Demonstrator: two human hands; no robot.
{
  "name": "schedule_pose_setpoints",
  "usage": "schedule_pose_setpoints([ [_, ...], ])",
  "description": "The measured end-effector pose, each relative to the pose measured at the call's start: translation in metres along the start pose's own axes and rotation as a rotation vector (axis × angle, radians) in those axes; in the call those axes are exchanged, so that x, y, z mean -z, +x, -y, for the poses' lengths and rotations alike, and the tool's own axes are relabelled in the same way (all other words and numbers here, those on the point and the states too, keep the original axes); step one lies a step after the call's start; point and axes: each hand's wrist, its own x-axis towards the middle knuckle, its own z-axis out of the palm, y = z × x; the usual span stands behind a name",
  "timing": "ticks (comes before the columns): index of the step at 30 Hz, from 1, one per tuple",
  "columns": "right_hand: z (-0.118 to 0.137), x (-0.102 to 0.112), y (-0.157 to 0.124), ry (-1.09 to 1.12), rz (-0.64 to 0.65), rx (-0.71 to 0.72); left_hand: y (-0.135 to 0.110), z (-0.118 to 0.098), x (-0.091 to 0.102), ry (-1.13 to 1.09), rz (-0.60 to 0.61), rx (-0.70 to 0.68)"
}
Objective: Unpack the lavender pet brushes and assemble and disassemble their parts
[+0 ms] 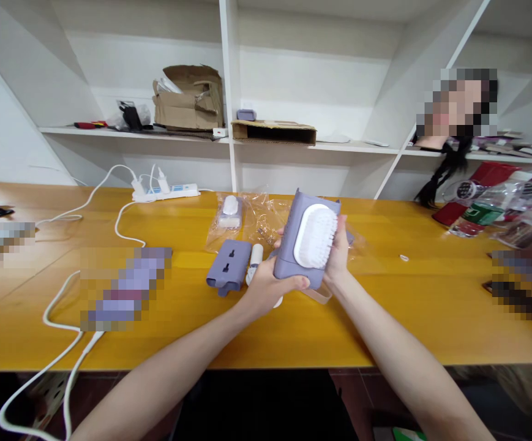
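Lavender plastic brush body (293, 260), topped by a white oval bristle pad (315, 236), stands tilted between both hands, held over the bench with the bristles facing up toward the head camera. The left hand (270, 288) has a closed grip on its lower end, thumb lying across the front, while the right hand (334, 254) closes on its right side, fingers wrapped around the edge. It looks light, stiff and probably hollow, though its smooth sides could be a little slippery. The lavender body seems the sound place to take hold, since the fine bristles look softer and easier to bend.

Just left of the hands, a white plastic cylinder (255, 260) lies beside a lavender moulded block with two dark slots (228, 266). Behind them, a crumpled clear plastic bag (266, 217) lies with a white oval part (230, 206) on it. The yellow wooden bench (385, 324) has a straight front edge below the forearms. Farther left, a white power strip (167, 192) sits near the back, and a white cable (59, 306) loops across the bench and over its front edge.
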Motion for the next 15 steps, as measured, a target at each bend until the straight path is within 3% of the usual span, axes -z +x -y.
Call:
schedule_pose_setpoints([
  [4, -0.002, 0.005, 0.0, 0.024, 0.08, 0.001, 0.002, 0.001, 0.009, -0.14, 0.178, 0.168],
  [7, 0.001, 0.006, -0.001, -0.013, 0.086, 0.007, 0.001, 0.002, 0.009, -0.123, 0.258, 0.195],
  [15, 0.009, 0.0, -0.006, -0.103, 0.073, 0.061, -0.004, -0.002, -0.002, 0.183, 0.112, -0.115],
])
